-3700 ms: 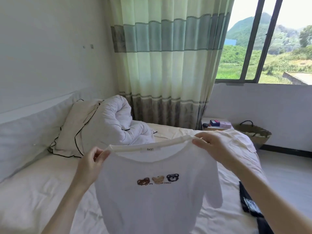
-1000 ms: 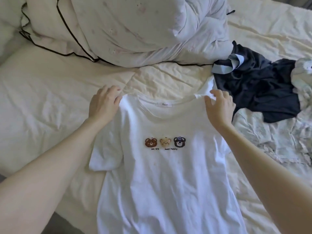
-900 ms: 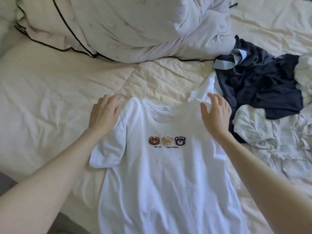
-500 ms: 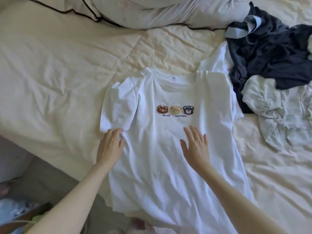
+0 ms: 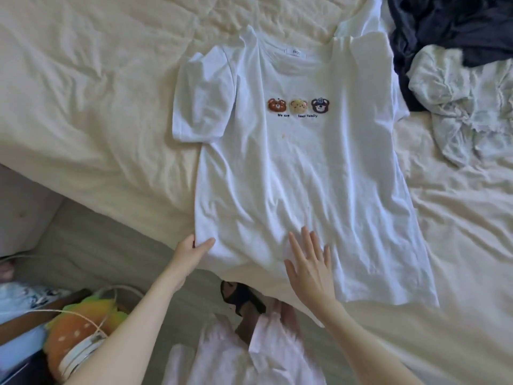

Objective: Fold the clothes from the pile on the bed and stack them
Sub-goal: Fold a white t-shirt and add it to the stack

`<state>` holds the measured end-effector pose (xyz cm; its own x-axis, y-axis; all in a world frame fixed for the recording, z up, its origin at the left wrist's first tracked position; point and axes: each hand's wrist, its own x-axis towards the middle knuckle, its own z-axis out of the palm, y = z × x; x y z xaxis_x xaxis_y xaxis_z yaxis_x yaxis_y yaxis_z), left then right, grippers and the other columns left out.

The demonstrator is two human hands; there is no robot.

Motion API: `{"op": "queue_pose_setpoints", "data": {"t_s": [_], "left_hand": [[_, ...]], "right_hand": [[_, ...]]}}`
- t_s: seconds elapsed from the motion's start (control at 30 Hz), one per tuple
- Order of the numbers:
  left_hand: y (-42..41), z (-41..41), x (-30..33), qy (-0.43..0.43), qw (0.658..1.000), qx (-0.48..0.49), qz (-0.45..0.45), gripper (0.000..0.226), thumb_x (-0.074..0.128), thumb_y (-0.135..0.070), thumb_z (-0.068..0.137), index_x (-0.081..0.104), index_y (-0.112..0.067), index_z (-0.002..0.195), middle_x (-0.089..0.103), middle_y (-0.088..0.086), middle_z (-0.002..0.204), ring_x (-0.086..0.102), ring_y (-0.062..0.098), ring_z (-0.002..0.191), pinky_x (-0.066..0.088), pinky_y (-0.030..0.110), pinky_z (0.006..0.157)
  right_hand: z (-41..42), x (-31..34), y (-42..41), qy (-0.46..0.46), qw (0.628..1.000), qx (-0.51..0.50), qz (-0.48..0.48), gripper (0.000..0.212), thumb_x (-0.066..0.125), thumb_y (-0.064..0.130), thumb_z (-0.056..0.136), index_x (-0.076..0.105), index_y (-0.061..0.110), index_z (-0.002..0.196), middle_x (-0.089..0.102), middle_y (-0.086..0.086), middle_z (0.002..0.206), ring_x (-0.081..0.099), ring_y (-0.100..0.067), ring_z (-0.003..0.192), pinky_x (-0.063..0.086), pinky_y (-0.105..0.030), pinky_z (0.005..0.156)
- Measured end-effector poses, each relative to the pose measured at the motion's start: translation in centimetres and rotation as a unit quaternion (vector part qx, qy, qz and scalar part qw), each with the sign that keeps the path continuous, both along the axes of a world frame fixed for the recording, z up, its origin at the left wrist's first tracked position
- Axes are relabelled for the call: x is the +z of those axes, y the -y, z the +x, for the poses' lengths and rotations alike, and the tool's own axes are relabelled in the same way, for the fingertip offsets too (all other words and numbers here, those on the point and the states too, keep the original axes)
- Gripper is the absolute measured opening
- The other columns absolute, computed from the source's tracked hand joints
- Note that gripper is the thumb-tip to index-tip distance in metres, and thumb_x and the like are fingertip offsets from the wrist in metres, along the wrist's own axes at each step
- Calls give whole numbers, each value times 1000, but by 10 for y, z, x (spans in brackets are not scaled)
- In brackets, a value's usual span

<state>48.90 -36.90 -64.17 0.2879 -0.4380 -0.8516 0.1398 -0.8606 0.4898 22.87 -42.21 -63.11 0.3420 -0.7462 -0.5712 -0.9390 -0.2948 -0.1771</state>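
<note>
Both forearms were bare, no sleeves reaching them; a pale pink garment hung below, and one foot wore a black sandal (open-toed).

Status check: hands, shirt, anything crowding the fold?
Left hand pinches the hem corner of the white T-shirt; right hand flat on the hem. Shirt face up, unfolded. Dark garment and pale garment lie beside its right sleeve.
</note>
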Motion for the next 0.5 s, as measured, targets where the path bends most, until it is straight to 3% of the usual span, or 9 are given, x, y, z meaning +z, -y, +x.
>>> {"op": "queue_pose_setpoints", "data": {"t_s": [0.07,0.13,0.3,0.5], "left_hand": [[-13,-1,8,-30,999,15,-7,23,62,-21,90,62,-10,110,69,3,103,65,21,96,52,36,81],[-25,-3,18,-45,998,39,-8,25,66,-20,87,64,-4,106,71,10,102,66,27,96,50,41,83],[-53,-2,34,-24,998,43,-36,7,62,-19,90,64,-17,96,70,0,95,66,15,89,50,25,66],[-85,0,42,9,996,57,-75,21,50,-19,96,55,-17,117,65,-3,106,62,13,98,48,27,78]], "right_hand": [[-2,2,-7,-6,1000,-5,9,56,30,39,101,6,29,152,-11,-4,159,-13,-24,146,-5,-46,116],[-2,5,-13,-11,1000,-6,14,55,30,37,102,7,30,151,-14,-3,159,-14,-24,146,-3,-45,117],[0,9,-16,-15,1000,-8,21,56,33,34,101,7,29,151,-16,-4,158,-14,-25,145,1,-45,119],[-1,10,-26,-6,999,-2,42,57,33,30,101,7,28,152,-12,-5,159,-11,-25,146,10,-46,118]]}}
